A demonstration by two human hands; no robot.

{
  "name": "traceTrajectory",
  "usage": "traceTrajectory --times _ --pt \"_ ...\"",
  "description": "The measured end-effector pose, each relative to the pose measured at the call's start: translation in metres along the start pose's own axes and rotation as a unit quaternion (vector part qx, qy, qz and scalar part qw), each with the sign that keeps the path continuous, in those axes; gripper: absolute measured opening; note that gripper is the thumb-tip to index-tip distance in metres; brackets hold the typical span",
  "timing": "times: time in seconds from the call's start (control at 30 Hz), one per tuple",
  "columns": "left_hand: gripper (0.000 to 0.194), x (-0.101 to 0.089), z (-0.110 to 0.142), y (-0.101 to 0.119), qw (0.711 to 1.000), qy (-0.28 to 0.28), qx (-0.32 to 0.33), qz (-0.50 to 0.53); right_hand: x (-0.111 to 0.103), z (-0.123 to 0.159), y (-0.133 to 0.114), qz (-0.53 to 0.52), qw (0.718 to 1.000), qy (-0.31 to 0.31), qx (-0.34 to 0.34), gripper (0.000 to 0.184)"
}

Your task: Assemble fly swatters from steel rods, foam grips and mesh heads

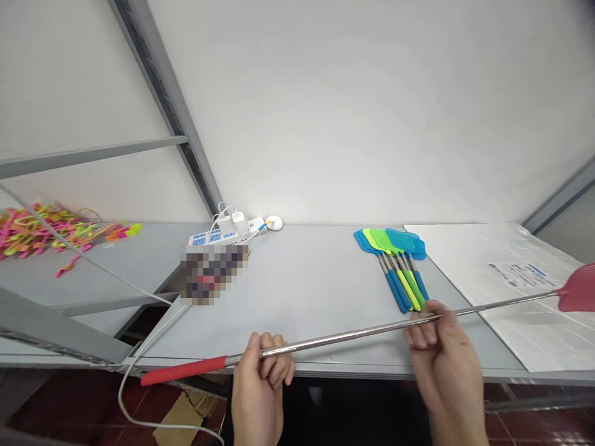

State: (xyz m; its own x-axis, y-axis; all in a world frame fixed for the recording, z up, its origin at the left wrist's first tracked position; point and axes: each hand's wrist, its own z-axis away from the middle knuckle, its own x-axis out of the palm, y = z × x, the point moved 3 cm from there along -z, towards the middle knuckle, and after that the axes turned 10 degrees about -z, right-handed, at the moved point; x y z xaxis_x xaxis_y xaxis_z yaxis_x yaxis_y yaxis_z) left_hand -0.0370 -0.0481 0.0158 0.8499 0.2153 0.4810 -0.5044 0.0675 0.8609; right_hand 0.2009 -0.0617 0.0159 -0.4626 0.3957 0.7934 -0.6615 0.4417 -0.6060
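A red fly swatter with a long telescopic metal rod [344, 337] stretches across the front of the table, tilted up toward the right. My left hand [263, 378] is closed round the rod, just beside the red grip [183, 370]. Farther along, my right hand [441, 353] pinches the thinner part of the rod between thumb and fingers. The red swatter head [577, 288] reaches the right edge of the view and is partly cut off. Behind my right hand lie several shorter swatters [403, 282] side by side, in blue, green and yellow, heads pointing away.
A white power strip [198, 240] with chargers and a white round device [275, 223] stands at the back. Nearby lies a blurred-out item [216, 275]. A white wrapped package [502, 310] lies right. Colourful pieces [32, 232] are heaped left, past the metal frame [179, 133]. A cable [121, 390] hangs in front.
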Motion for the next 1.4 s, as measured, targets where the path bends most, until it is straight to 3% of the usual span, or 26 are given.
traceTrajectory --times 0.1,0.2,0.33,0.63,0.87,1.07,1.17,1.4 --pt "0.049 0.013 -0.003 -0.008 0.999 -0.033 0.013 -0.04 0.008 0.017 0.03 0.047 0.992 -0.068 0.097 0.026" --pt "0.049 0.021 -0.012 -0.009 0.997 0.001 0.07 -0.027 0.013 0.029 0.052 0.085 0.978 -0.112 0.154 0.032" --pt "0.049 0.028 -0.028 -0.004 0.989 0.075 0.131 0.008 0.014 0.023 0.054 0.123 0.98 -0.11 0.109 0.035" --pt "0.045 0.038 -0.047 0.031 0.972 0.158 0.123 0.126 0.015 0.001 0.026 0.066 0.997 -0.038 0.026 0.028" --pt "0.038 0.054 -0.071 0.072 0.931 0.095 0.143 0.321 0.043 -0.022 -0.001 -0.007 0.998 -0.017 -0.064 0.025" --pt "0.033 0.069 -0.076 0.078 0.9 0.073 0.179 0.391 0.073 -0.038 -0.004 -0.089 0.994 0.0 -0.063 0.024" --pt "0.034 0.065 -0.08 0.08 0.901 0.082 0.173 0.388 0.08 -0.038 -0.002 -0.11 0.99 0.007 -0.09 0.022" --pt "0.028 0.019 -0.083 0.075 0.897 0.127 0.178 0.384 0.076 -0.032 0.008 -0.084 0.99 0.036 -0.106 0.023"
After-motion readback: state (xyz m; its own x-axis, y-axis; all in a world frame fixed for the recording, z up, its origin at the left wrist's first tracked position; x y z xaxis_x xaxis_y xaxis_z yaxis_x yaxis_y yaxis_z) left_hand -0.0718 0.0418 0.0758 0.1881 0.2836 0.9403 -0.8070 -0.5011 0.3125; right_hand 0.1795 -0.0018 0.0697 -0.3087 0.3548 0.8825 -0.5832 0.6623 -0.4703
